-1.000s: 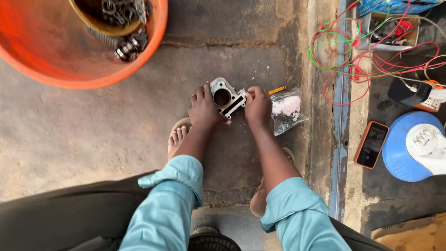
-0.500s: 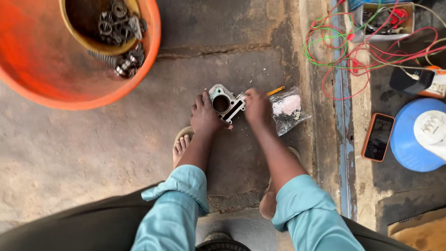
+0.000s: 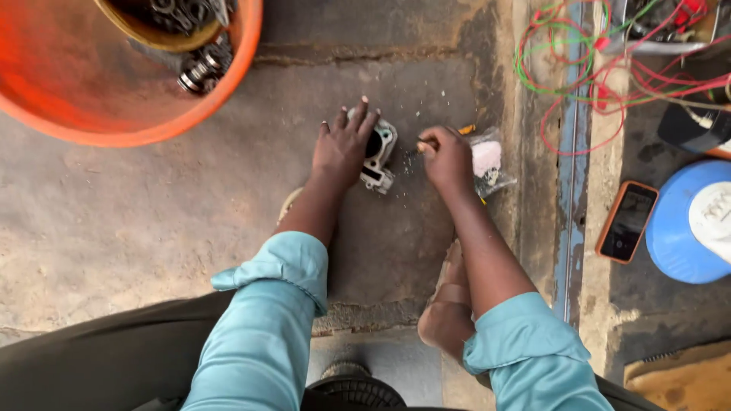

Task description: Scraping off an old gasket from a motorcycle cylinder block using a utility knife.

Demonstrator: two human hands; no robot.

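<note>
here, near the middle of the frame, a small grey metal engine part with a round dark bore (image 3: 378,156) lies on the concrete floor (image 3: 152,228). the left hand (image 3: 343,146) lies over its left side, fingers stretched out along the top and pressing on it, so that grip is flat and spread rather than curled round the part. the right hand (image 3: 448,157) sits just to the right of the part, its grip pressed together on a thin tool (image 3: 416,148) whose tip points toward the part; whether the tip touches the metal cannot be told. an orange end (image 3: 466,129) shows just above the knuckles, though whether it belongs to that tool is unclear. pale flecks lie scattered on the floor between the hands.

just right of the right hand lies a small clear plastic bag (image 3: 489,161) with something pink and some small bits inside, partly under the hand. both forearms come up from rolled light blue sleeves (image 3: 274,304) at the bottom of the frame.

in the upper left stands a large orange basin (image 3: 114,106) with a yellowish bowl (image 3: 164,34) of dark metal parts in it and a bearing (image 3: 199,72) beside that. at the upper right, red and green wires (image 3: 601,84) tangle. at the right edge lie a phone in an orange case (image 3: 626,221) and a blue round lid (image 3: 689,228).
</note>
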